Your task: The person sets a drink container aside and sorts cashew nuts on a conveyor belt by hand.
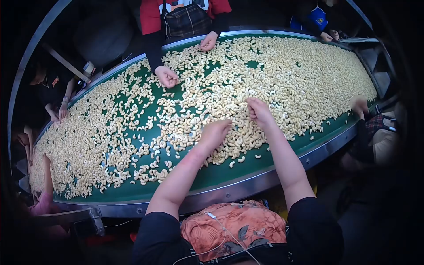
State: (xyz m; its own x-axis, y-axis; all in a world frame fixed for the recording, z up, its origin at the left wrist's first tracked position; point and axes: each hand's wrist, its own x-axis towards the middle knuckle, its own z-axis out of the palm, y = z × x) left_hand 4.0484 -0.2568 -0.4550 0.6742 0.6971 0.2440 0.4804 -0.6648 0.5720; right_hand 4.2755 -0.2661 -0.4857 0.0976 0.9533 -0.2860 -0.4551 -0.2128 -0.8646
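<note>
Pale cashew nuts [240, 132] lie in a thick layer over a green conveyor belt [212, 176]. My left hand [215, 134] is closed over the nuts near the middle of the belt, its fingertips pressed together at the right. Farther right and a little deeper in, my right hand [259, 111] is closed too, thumb and fingers pinched just above the nuts. Whatever either hand holds is hidden or too small to make out. The two hands are apart, with nuts between them.
Across the belt a person in red [151, 17] has both hands over the nuts. Other people's hands work at the far left, far right and top right. A metal rail [240, 189] edges the near side, close to my orange patterned apron [234, 223].
</note>
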